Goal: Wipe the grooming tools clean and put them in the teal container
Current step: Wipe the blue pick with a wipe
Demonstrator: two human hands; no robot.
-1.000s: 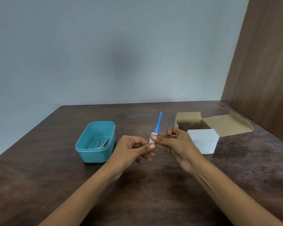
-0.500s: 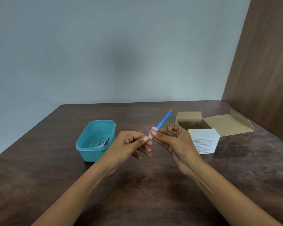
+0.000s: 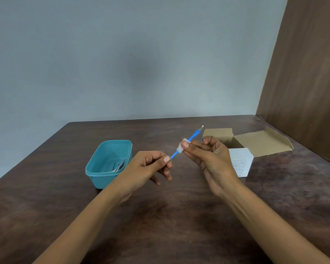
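Teal container (image 3: pixel 111 164) smooth plastic; table (image 3: pixel 179 216) matt wood; box (image 3: pixel 255 143) brown cardboard

bare forearms, no sleeves, trimmed nails

Container (image 3: pixel 103 176) left on table (image 3: pixel 179 225), open box (image 3: pixel 255 143) right.

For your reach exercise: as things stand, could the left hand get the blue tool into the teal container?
Probably yes. The left hand pinches the blue tool's lower end, and the open teal container sits just to its left, nothing between. The right hand's grip with the white wipe must let go first.
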